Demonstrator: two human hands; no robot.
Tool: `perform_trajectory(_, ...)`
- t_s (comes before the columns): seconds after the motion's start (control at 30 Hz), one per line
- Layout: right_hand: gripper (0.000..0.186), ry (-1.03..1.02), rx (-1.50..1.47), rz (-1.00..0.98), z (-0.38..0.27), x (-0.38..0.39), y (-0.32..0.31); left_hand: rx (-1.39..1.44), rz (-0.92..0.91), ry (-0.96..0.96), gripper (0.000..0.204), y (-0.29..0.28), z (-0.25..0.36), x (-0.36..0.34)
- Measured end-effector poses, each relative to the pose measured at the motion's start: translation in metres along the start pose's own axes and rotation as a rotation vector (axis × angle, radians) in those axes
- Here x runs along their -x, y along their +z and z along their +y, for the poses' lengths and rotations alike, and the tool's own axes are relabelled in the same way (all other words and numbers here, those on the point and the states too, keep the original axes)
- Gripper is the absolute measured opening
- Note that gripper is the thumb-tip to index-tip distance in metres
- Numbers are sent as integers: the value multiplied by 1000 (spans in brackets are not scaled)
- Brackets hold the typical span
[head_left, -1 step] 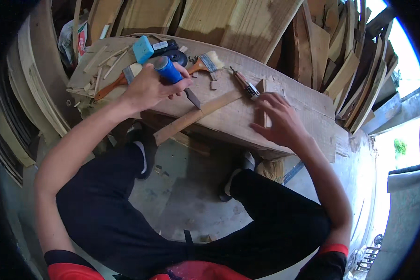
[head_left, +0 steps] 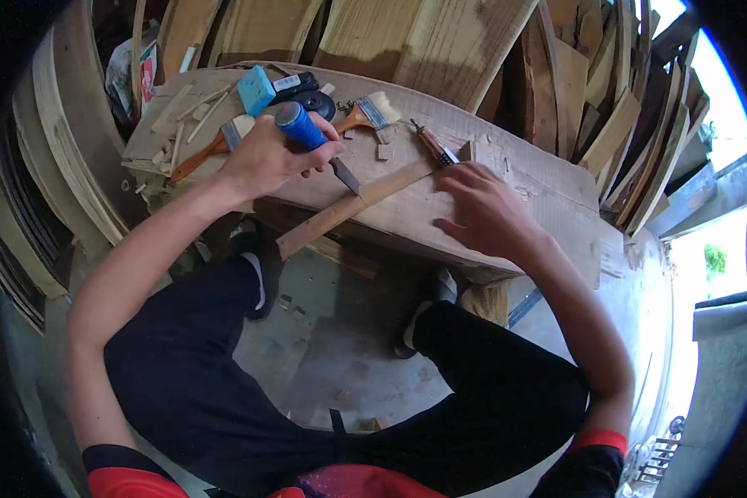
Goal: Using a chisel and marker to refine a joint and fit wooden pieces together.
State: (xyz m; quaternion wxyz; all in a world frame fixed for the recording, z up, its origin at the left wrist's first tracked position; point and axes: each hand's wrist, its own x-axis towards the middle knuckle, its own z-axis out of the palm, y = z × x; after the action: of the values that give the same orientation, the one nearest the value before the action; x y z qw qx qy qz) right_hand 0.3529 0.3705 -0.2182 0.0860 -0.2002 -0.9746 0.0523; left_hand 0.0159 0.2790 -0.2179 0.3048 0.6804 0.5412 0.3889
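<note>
My left hand (head_left: 267,162) is closed around the blue handle of a chisel (head_left: 303,129), which slants down to the right. The chisel's blade tip meets the upper edge of a narrow wooden strip (head_left: 324,222) near its middle. That strip lies diagonally on the bench, its near end jutting past the front edge. Over the bench at the strip's far end is my right hand (head_left: 491,207), open, thumb apart from the fingers and holding nothing. Just beyond its fingertips lie a wooden-handled tool with a thin metal tip (head_left: 432,143) and a small wooden block (head_left: 467,151), partly hidden by the hand.
On the cardboard-topped bench (head_left: 548,207) lie two paintbrushes, one (head_left: 372,112) beyond the chisel, a light-blue block (head_left: 256,90), a black device (head_left: 297,85) and thin wood sticks (head_left: 203,116). Boards (head_left: 440,50) lean behind. A broom head (head_left: 485,303) stands below the bench.
My right hand has shifted slightly left, covering more of the small block. My left hand and the chisel stay at the same spot on the strip.
</note>
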Motion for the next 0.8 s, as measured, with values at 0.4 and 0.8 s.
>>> perform_trajectory(0.4,49,7,-25,-112,-9,-58,73,95,310,-62,24,-19,-11,9)
perform_trajectory(0.8,30,114,-124,65,-1,-39,92,-130,-17,254,28,8,15,6)
